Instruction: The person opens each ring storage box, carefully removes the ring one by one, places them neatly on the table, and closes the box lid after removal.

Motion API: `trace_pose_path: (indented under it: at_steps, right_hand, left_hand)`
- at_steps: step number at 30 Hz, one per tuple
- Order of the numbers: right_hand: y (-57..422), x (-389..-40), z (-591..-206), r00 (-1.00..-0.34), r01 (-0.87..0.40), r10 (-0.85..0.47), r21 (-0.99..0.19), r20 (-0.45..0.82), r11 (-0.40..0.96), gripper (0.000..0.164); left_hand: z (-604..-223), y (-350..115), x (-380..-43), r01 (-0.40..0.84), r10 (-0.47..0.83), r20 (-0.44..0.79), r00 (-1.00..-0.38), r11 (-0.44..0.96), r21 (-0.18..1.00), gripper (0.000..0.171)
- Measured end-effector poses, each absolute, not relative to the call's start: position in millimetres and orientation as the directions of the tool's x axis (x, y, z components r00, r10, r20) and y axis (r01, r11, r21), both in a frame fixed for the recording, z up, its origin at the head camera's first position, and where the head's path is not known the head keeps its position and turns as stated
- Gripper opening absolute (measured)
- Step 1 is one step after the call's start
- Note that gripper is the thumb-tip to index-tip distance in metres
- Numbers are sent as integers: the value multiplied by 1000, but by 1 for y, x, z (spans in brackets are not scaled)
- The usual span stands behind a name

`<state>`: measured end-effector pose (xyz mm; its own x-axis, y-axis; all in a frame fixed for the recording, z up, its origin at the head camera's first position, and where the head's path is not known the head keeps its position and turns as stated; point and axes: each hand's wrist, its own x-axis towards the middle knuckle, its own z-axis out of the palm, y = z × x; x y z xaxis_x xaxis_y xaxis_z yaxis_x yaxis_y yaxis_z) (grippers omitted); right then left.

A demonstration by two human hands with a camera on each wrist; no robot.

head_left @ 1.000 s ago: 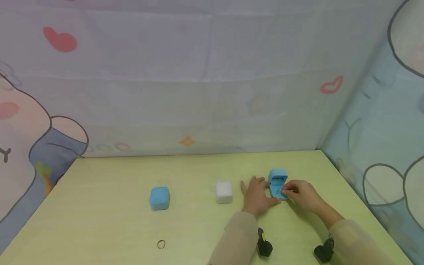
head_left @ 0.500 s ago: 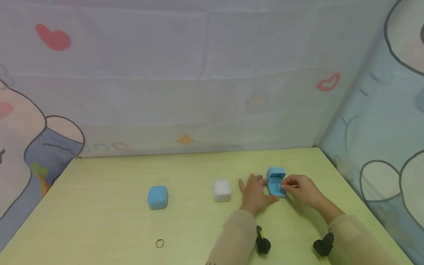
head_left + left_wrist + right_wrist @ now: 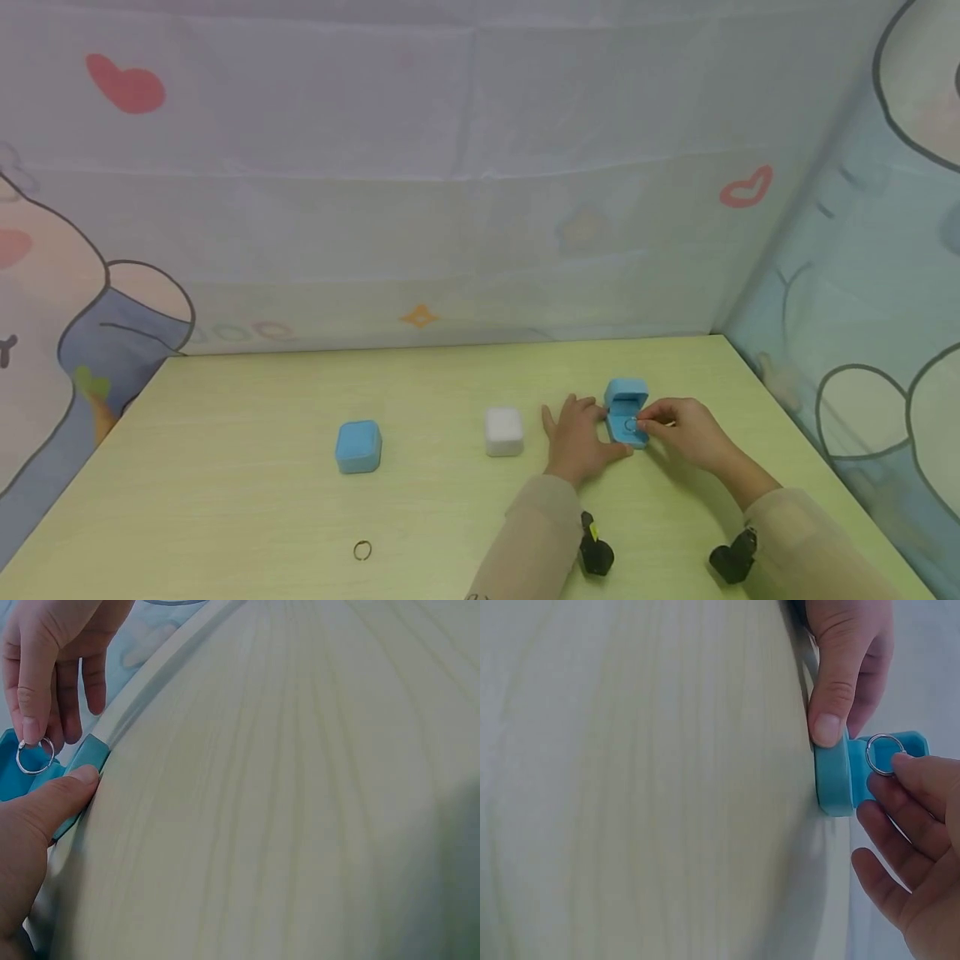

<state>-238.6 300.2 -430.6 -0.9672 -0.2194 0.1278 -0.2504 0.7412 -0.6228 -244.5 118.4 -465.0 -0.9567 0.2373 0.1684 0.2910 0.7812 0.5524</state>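
A light-blue ring box (image 3: 626, 392) stands with its lid up at the right of the table. My left hand (image 3: 579, 443) steadies it from the left, the thumb (image 3: 67, 796) on its front edge and the index finger by the hinge side. From the right, my right hand (image 3: 686, 432) pinches a silver ring (image 3: 885, 754) between thumb and fingertips. In the left wrist view the same ring (image 3: 35, 756) shows upright in front of the box's interior. Whether its lower edge touches the cushion I cannot tell.
Left of my left hand sits a closed white box (image 3: 504, 432). Farther left is a closed blue box (image 3: 358, 447), and a gold-toned ring (image 3: 362, 550) lies near the front. Black wrist devices (image 3: 596, 554) are worn on both sleeves. A printed cloth (image 3: 420, 250) backs the table.
The whole head view has shifted slightly. Both hands, the ring and the boxes keep nearly the same places, with the right hand still pinching the ring at the box.
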Motion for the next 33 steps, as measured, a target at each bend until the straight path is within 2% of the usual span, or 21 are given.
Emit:
trace_pose_path:
  at_steps: [33]
  right_hand:
    - [305, -225, -428, -971, -225, -222, -682, 93, 696, 19]
  left_hand:
    - [-471, 120, -249, 302, 245, 177, -953, 796, 525, 57]
